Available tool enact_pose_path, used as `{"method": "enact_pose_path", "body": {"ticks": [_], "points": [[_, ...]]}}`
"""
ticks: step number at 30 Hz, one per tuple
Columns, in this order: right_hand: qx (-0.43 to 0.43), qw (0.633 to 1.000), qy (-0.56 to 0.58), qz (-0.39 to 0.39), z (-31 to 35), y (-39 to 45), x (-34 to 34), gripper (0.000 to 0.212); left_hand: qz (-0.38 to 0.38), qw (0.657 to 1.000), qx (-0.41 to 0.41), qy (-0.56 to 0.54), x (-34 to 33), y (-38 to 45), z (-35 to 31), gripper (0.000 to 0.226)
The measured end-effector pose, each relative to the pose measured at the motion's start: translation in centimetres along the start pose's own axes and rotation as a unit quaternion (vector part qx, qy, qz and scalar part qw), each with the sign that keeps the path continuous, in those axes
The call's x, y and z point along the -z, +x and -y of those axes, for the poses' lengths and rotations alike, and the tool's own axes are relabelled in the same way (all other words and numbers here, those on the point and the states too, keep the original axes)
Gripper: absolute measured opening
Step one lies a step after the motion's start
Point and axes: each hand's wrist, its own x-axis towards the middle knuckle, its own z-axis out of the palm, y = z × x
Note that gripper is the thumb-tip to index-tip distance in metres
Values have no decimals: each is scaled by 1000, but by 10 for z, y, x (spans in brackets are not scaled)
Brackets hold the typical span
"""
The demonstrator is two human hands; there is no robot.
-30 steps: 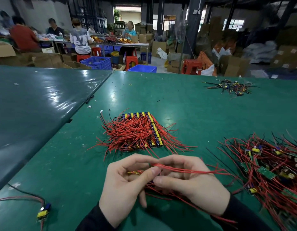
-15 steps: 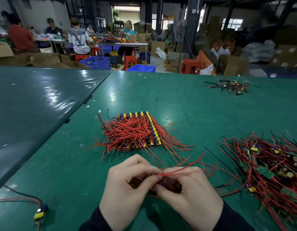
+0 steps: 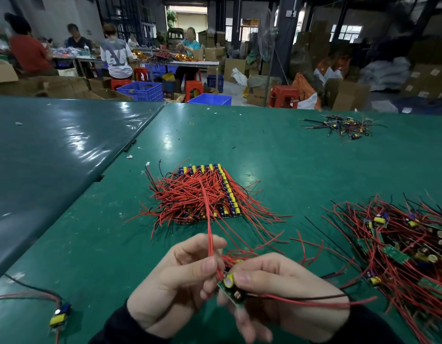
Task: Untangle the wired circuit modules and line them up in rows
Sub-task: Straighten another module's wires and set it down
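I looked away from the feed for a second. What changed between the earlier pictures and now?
A circuit module, hidden between the hands before, now shows, held by the right hand. The left hand pinches its red wires, which lay off to the right and now stand up toward the lined-up block. That block, the tangled pile and the stray module stayed put.

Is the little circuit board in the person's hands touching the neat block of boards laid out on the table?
Apart. In the head view the circuit module is held up between both hands, with bare green table showing between it and the lined-up block of modules.
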Motion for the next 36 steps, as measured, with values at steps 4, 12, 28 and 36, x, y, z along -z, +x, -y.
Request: {"method": "enact_pose_path", "body": {"ticks": [4, 12, 28, 36], "points": [[-5, 1000, 22, 8, 0, 1, 0, 20, -32, 999, -28, -2, -4, 1, 2, 51], [62, 978, -139, -139, -5, 6, -2, 17, -156, 962, -146, 173, -2, 10, 7, 22], [41, 916, -336, -216, -18, 5, 2, 25, -155, 942, -119, 274, 9, 17, 10, 13], [23, 920, -334, -203, -20, 7, 5, 23, -157, 930, -133, 304, 11, 18, 10, 14]]}}
